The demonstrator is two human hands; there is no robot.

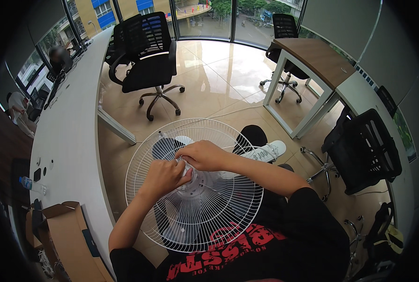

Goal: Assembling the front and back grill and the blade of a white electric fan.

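A round white wire fan guard [197, 235] rests over my lap, with my legs and shoes showing through its wires. At its middle is a white fan hub [190, 185], partly covered by my fingers. My left hand [165, 177] is closed at the hub, thumb pointing right and fingers curled round a white part there. From the right, my right hand [204, 156] reaches over the hub, its fingers bent down against the same white part and touching my left hand. The exact shape of that part is hidden under the fingers.
A long white desk [73, 122] runs along the left, with an open cardboard box [73, 235] and a plastic bottle [31, 184] near its close end. Black office chairs [148, 70] stand ahead and at right [364, 150]. A brown-topped table [317, 58] stands far right. Two people are at far left.
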